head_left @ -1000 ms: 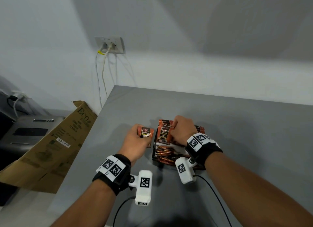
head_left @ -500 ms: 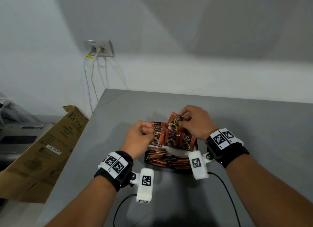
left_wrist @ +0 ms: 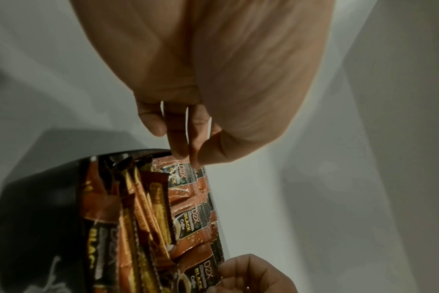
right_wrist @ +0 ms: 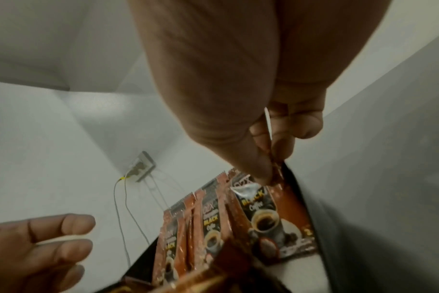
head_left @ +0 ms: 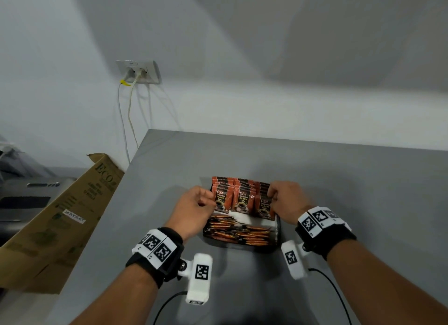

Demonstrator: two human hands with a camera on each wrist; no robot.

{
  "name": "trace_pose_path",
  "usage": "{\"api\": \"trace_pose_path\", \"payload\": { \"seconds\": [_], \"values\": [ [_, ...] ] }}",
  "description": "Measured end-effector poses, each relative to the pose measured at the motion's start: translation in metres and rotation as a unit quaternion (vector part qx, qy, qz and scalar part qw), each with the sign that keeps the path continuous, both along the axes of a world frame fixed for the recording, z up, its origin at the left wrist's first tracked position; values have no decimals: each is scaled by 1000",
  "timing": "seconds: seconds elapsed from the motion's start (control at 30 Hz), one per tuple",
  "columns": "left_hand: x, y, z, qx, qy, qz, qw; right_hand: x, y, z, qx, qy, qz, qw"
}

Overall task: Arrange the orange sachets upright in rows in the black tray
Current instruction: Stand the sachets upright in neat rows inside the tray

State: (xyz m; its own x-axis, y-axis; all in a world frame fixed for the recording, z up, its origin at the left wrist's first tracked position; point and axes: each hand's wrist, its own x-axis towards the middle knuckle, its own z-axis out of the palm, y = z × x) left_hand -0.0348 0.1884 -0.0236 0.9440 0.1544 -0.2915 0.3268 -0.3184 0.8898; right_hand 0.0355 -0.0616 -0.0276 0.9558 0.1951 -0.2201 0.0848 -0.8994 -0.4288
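Evidently the lifted sachet seen half a second before had gone down into the right-hand row; the orange sachets [head_left: 242,198] stood upright in three rows at the far end of the black tray [head_left: 278,230]; the arrangement looked close to done. The right hand [head_left: 287,201] pinched the top edge of the front right sachet [right_wrist: 268,214] between thumb and finger; the left hand [head_left: 194,207], which had carried a sachet one second before, held nothing, its fingers loosely curled beside the left row. Sachet fronts read "D2X", "BLACK", "Coffee"; stick packs [head_left: 238,231] lay flat at the tray's near end; the cardboard box [head_left: 60,218] read "ECO".
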Motion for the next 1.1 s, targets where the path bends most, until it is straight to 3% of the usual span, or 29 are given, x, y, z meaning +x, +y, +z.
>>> {"api": "trace_pose_path", "payload": {
  "seconds": [0.17, 0.3, 0.4, 0.53, 0.77, 1.1],
  "values": [
    [0, 0, 1, 39, 13, -42, 998, -6, -2, -2, -9, -11, -2, 1000],
    [-4, -1, 1, 80, 17, -84, 993, -17, 9, 13, 51, -53, 18, 997],
    [-5, -2, -2, 92, 20, -71, 993, -29, 35, 31, 79, -8, 111, 991],
    [-4, -1, -7, 103, 12, -49, 993, -30, 70, 25, 28, 66, 209, 975],
    [-9, 7, -9, 113, 16, -21, 993, -18, 85, 16, -25, 109, 228, 967],
    [-10, 9, -14, 120, 13, -23, 992, -20, 92, 10, -70, 63, 233, 968]
  ]
}}
